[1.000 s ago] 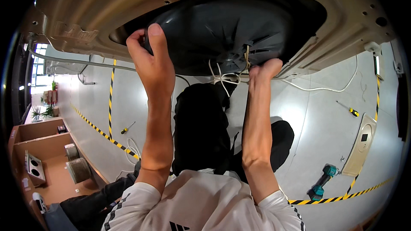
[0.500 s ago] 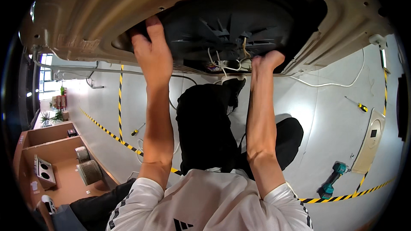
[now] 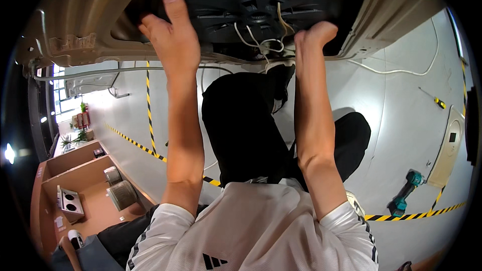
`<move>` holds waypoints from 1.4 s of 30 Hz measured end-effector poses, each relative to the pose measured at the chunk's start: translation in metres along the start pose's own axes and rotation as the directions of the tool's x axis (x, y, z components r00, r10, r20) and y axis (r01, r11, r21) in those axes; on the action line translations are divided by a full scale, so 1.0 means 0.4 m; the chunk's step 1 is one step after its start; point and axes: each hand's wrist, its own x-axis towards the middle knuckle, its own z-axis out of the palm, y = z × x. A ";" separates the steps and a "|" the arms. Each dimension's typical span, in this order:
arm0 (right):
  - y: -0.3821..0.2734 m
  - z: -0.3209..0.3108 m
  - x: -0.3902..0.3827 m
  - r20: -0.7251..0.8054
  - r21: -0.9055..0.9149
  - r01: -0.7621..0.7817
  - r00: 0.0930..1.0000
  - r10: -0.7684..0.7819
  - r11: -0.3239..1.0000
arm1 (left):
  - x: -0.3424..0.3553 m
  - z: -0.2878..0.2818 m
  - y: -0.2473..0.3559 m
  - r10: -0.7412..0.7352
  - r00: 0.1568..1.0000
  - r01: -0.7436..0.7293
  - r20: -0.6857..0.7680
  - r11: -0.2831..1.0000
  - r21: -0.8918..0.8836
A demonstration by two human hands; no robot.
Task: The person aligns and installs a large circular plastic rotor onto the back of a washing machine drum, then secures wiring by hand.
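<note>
Overhead is a beige pressed-metal panel (image 3: pixel 75 42) with a black round plastic piece (image 3: pixel 223 2), ribbed around its hub, inside its opening. My left hand (image 3: pixel 170 35) holds the piece's left side, thumb raised on its face and fingers bent at the edge. My right hand (image 3: pixel 314 37) is at its lower right, fingers curled against it and partly hidden. Several thin white and tan wires (image 3: pixel 271 46) hang from the piece between my hands.
Cardboard box (image 3: pixel 65 185) with metal parts lies lower left, beside another person's leg (image 3: pixel 120 233). On the floor (image 3: pixel 381 135) are a teal power drill (image 3: pixel 404 195), yellow screwdriver (image 3: pixel 439 103), beige strip (image 3: pixel 444 148), striped tape and a white cable (image 3: pixel 411 73). My knees are below the panel.
The black piece has moved up into the panel's opening, both hands with it. The whole view has also shifted, so the panel sits higher in the picture.
</note>
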 end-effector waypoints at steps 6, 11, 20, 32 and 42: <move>-0.001 0.006 0.008 -0.012 0.019 0.006 1.000 -0.006 1.000 | -0.018 0.021 -0.020 0.188 0.981 -0.193 0.048 0.943 0.270; -0.006 0.011 -0.011 -0.102 -0.004 0.035 0.994 -0.035 0.999 | -0.018 0.019 -0.027 0.222 0.974 -0.228 0.052 0.939 0.257; 0.043 -0.038 0.039 -0.097 0.003 -0.030 0.995 0.030 1.000 | -0.009 0.042 -0.031 0.225 0.966 -0.202 -0.130 0.965 0.166; 0.040 -0.009 -0.010 -0.060 -0.117 -0.002 0.998 -0.005 0.993 | -0.019 0.034 -0.068 0.236 0.953 -0.235 -0.189 0.972 0.029; -0.058 -0.092 -0.046 0.064 -0.408 0.033 0.998 -0.008 0.912 | -0.073 0.006 -0.073 0.251 0.968 -0.247 -0.029 0.965 0.088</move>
